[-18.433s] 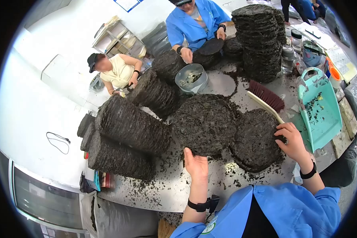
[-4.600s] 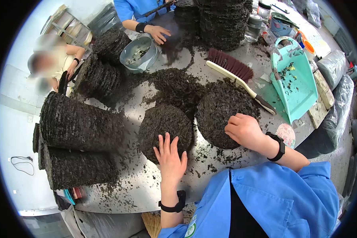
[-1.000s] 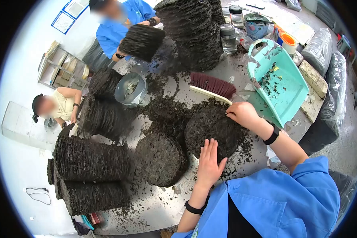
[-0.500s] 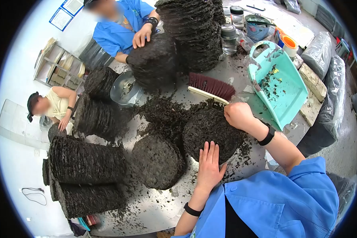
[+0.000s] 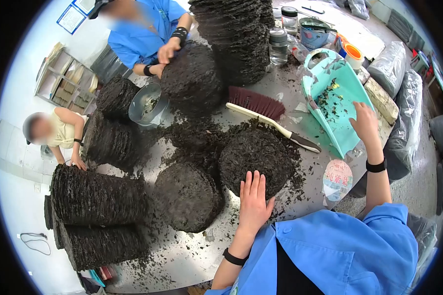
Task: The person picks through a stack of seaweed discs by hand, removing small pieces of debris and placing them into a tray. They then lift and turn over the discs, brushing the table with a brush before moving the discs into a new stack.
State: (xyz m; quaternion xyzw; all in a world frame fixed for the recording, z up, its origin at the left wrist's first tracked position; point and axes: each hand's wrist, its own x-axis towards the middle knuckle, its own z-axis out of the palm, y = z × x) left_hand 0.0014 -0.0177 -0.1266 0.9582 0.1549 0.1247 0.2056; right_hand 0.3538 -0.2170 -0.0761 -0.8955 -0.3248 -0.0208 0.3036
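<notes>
Left hand [image 5: 253, 199] open, flat against near side of the dark disc stack [image 5: 256, 160]; right hand [image 5: 365, 123] open, resting on teal dustpan [image 5: 332, 105] at right.

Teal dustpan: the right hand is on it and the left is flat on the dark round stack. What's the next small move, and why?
Probably draw the teal dustpan toward the table edge with the right hand, near the stack. Loose dark flakes ring the stack, the brush lies between the two, and the left hand steadies the stack.
</notes>
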